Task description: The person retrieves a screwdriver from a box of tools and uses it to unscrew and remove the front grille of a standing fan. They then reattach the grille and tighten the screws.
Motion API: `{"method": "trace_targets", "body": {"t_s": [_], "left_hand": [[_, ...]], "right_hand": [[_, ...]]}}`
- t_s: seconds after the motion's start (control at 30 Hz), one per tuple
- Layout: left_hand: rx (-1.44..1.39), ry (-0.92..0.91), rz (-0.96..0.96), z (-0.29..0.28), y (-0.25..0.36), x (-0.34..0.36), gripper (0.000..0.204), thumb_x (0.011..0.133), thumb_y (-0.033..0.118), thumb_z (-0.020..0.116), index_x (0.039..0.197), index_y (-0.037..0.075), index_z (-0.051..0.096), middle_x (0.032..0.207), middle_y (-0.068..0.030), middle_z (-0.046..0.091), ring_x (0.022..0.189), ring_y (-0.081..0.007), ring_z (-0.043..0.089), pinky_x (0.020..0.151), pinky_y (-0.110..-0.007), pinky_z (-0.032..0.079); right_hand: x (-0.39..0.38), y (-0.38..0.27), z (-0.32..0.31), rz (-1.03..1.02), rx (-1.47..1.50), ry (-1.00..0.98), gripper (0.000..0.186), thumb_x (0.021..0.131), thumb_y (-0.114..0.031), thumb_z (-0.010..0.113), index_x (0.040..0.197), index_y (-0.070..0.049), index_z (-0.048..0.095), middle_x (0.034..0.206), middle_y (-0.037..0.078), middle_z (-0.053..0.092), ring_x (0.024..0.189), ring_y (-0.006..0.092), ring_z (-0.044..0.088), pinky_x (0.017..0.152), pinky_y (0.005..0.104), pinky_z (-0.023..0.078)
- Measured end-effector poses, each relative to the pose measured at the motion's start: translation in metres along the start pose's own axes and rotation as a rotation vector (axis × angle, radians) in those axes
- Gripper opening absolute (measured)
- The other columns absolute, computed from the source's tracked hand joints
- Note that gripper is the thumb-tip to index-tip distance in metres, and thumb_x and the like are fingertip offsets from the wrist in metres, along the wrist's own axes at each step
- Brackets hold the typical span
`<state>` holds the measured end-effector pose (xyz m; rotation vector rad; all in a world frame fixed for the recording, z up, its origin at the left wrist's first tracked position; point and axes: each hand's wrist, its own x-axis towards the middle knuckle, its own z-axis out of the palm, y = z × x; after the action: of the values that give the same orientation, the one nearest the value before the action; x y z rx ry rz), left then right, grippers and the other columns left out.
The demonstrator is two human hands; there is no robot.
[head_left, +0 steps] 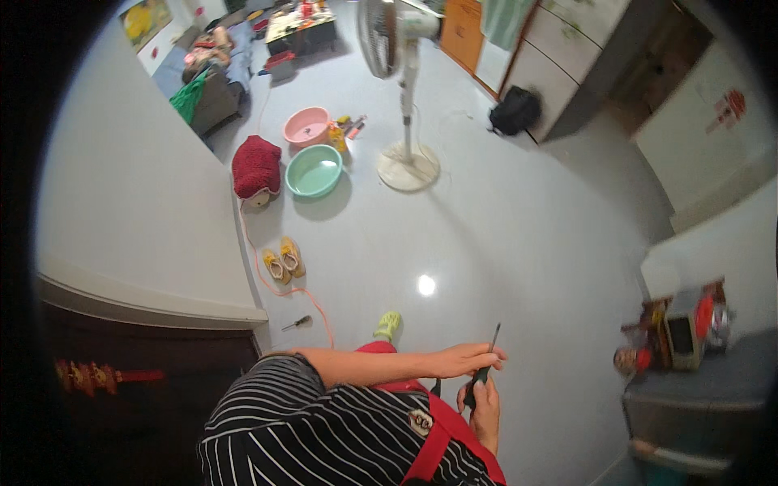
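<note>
Pale glossy floor (pixel 502 243), pedestal fan (pixel 405 97) at upper centre. At lower centre your right hand (pixel 485 405) grips a slim dark screwdriver (pixel 486 364) by its handle; your left hand (pixel 466 358) pinches the shaft. Likely light, rigid, narrow: hold it at the thicker handle, since the tip looks sharp.

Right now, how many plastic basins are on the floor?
2. A pink basin sits farther back near the standing fan's base; a green basin lies just in front of it, beside the red bag. Others could be hidden behind furniture.
</note>
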<state>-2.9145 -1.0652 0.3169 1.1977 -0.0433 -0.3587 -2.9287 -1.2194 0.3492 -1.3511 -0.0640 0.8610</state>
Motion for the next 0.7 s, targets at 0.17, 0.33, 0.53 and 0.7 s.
{"method": "trace_targets", "body": {"t_s": [0.17, 0.33, 0.53, 0.7], "left_hand": [[-0.499, 0.683, -0.247, -0.197, 0.011, -0.006, 0.027, 0.089, 0.031, 0.046, 0.100, 0.007, 0.053, 0.097, -0.0093, 0.060, 0.079, -0.0159, 0.058, 0.070, -0.030, 0.048], [-1.367, 0.654, 0.244, -0.372, 0.050, 0.007, 0.015, 0.087, 0.015, 0.048, 0.078, 0.004, 0.051, 0.095, -0.0108, 0.059, 0.074, -0.0181, 0.057, 0.066, -0.028, 0.050], [-1.505, 0.749, 0.483, -0.456, 0.103, 0.039, 0.011, 0.085, 0.006, 0.049, 0.092, -0.002, 0.052, 0.097, -0.0121, 0.059, 0.082, -0.0218, 0.058, 0.073, -0.030, 0.052], [-1.525, 0.826, 0.514, -0.493, 0.134, 0.059, 0.017, 0.085, 0.005, 0.048, 0.100, -0.004, 0.050, 0.102, -0.0135, 0.057, 0.090, -0.0229, 0.057, 0.078, -0.032, 0.051]], "right_hand": [[0.091, -0.019, 0.040, -0.012, -0.090, 0.238, 0.022, 0.088, -0.021, 0.049, 0.100, -0.002, 0.049, 0.065, 0.003, 0.050, 0.054, 0.0098, 0.045, 0.052, 0.0229, 0.037], [0.159, -0.045, 0.049, 0.086, -0.233, 0.344, 0.020, 0.085, -0.018, 0.054, 0.098, -0.003, 0.050, 0.064, 0.001, 0.050, 0.053, 0.0079, 0.045, 0.047, 0.0214, 0.036], [0.285, -0.079, 0.061, 0.153, -0.534, 0.241, 0.023, 0.079, -0.015, 0.062, 0.096, -0.003, 0.053, 0.064, 0.000, 0.050, 0.053, 0.0054, 0.044, 0.047, 0.0197, 0.035], [0.427, -0.140, 0.106, -0.149, -0.872, 0.021, 0.034, 0.079, -0.018, 0.062, 0.110, -0.005, 0.053, 0.075, 0.002, 0.052, 0.066, 0.0078, 0.047, 0.059, 0.0218, 0.039]]}}
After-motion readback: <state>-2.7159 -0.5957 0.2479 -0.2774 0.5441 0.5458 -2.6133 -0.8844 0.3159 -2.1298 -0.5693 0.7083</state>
